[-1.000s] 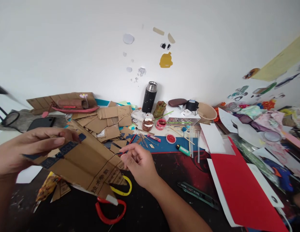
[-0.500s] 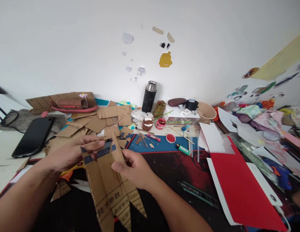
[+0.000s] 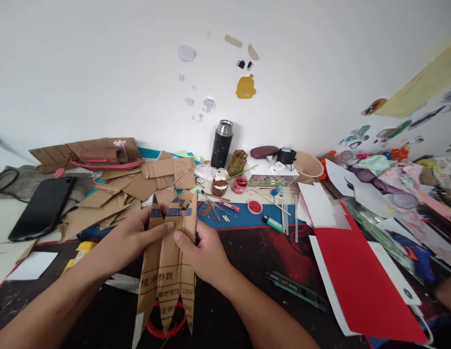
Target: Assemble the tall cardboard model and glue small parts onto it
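Between my two hands is a folded brown cardboard piece [image 3: 169,264] with printed lettering, a blue printed band near its top and pointed lower ends. My left hand [image 3: 147,228] grips its left edge, thumb across the front. On the right edge, my right hand [image 3: 207,249] pinches it with the thumb in front and the fingers behind. A red ring-shaped thing [image 3: 166,333] shows partly behind the points. Grey scissor-like blades [image 3: 123,282] lie left of the cardboard, partly under my left forearm.
Cardboard scraps [image 3: 112,194] pile at the back left beside a black phone [image 3: 41,208]. Behind stand a black thermos [image 3: 222,145] and paint jars [image 3: 219,185]. A dark green cutter [image 3: 294,289] lies right of my hands, near red paper [image 3: 363,276].
The cardboard has turned more upright and faces me more squarely. My left thumb has come onto its front. The red ring has come into fuller view.
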{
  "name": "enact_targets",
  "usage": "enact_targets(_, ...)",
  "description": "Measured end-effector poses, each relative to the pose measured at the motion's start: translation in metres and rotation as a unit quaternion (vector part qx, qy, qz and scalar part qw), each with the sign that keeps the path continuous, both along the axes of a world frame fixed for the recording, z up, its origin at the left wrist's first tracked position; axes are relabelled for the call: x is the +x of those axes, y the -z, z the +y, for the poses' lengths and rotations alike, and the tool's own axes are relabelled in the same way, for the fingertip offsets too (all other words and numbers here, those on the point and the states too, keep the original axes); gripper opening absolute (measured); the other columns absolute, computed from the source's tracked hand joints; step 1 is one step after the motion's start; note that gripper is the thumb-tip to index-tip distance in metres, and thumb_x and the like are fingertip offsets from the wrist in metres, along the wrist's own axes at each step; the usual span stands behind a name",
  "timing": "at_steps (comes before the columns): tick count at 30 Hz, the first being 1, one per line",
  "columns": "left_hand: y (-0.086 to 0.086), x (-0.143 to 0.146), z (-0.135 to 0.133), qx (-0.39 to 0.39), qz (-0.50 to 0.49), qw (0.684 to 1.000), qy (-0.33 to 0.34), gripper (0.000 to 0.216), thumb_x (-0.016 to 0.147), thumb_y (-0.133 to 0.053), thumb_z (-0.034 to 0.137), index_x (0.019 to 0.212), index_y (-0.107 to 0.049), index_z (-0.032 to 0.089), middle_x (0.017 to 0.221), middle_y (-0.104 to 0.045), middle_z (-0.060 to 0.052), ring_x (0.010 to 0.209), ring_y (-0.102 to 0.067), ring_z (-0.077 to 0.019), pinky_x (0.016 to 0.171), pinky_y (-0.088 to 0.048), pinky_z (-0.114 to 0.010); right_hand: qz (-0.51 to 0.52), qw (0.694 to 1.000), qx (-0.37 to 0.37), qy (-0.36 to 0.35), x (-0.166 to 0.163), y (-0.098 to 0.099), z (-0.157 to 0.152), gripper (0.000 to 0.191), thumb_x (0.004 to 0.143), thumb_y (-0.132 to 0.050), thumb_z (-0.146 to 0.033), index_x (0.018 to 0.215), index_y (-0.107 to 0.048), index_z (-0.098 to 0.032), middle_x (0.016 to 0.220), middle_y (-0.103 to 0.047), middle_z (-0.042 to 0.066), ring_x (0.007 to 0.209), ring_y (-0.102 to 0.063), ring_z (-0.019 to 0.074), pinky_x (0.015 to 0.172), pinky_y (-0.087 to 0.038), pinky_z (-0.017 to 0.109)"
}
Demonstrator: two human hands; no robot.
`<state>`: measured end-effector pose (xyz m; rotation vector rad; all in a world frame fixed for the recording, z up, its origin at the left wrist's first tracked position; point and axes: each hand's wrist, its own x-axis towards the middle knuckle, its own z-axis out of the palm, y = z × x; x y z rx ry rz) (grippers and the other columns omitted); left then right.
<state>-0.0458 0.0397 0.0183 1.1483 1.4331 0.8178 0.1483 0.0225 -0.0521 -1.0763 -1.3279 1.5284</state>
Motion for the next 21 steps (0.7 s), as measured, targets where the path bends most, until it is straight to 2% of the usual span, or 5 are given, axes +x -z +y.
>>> enact_targets(3, 0.003, 0.003, 0.0, 0.015, 0.009, 1.0, 0.022, 0.046, 0.057, -0.102, 0.057, 0.091, -0.085, 0.03, 0.091, -0.087, -0.004, 0.089, -0.08, -0.0357, 0.079, -0.067, -0.041, 0.042, 0.999, -0.014, -0.006, 0.0, -0.002, 0.001, 0.041, 0.097, -0.08, -0.052, 0.126, -0.079, -0.024, 0.127, -0.084, 0.009, 0.116, -0.08, 0.0293, 0.1, -0.063, 0.041)
enact_targets(8, 0.011, 0.005, -0.002, 0.016, -0.013, 0.999, 0.043, 0.048, 0.061, -0.101, 0.059, 0.097, -0.086, 0.03, 0.108, -0.089, -0.009, 0.109, -0.081, -0.0408, 0.095, -0.066, -0.045, 0.062, 0.998, 0.005, 0.016, 0.003, -0.007, 0.006, 0.043, 0.097, -0.079, -0.055, 0.126, -0.079, -0.023, 0.131, -0.084, 0.01, 0.126, -0.078, 0.0327, 0.11, -0.061, 0.046)
enact_targets(14, 0.016, 0.006, -0.005, 0.029, -0.051, 0.997, 0.047, 0.048, 0.069, -0.098, 0.063, 0.103, -0.087, 0.031, 0.11, -0.09, -0.009, 0.114, -0.081, -0.0422, 0.092, -0.068, -0.047, 0.071, 0.997, -0.018, 0.024, 0.001, -0.005, 0.006, 0.045, 0.096, -0.08, -0.057, 0.125, -0.081, -0.023, 0.129, -0.084, 0.011, 0.125, -0.079, 0.0346, 0.107, -0.063, 0.047)
enact_targets(18, 0.016, 0.008, -0.003, 0.048, -0.057, 0.996, 0.057, 0.048, 0.07, -0.099, 0.062, 0.105, -0.088, 0.031, 0.12, -0.089, -0.011, 0.122, -0.079, -0.0441, 0.091, -0.069, -0.047, 0.077, 0.997, -0.016, 0.022, 0.001, -0.004, 0.006, 0.044, 0.095, -0.08, -0.057, 0.123, -0.082, -0.024, 0.126, -0.085, 0.011, 0.128, -0.078, 0.0352, 0.108, -0.063, 0.048)
enact_targets(21, 0.019, 0.011, -0.004, 0.044, -0.053, 0.996, 0.055, 0.051, 0.074, -0.096, 0.064, 0.11, -0.088, 0.029, 0.118, -0.089, -0.01, 0.116, -0.081, -0.0417, 0.093, -0.069, -0.048, 0.087, 0.996, -0.014, 0.025, 0.0, -0.004, 0.007, 0.041, 0.096, -0.079, -0.055, 0.121, -0.082, -0.024, 0.119, -0.086, 0.01, 0.126, -0.078, 0.0353, 0.109, -0.062, 0.049)
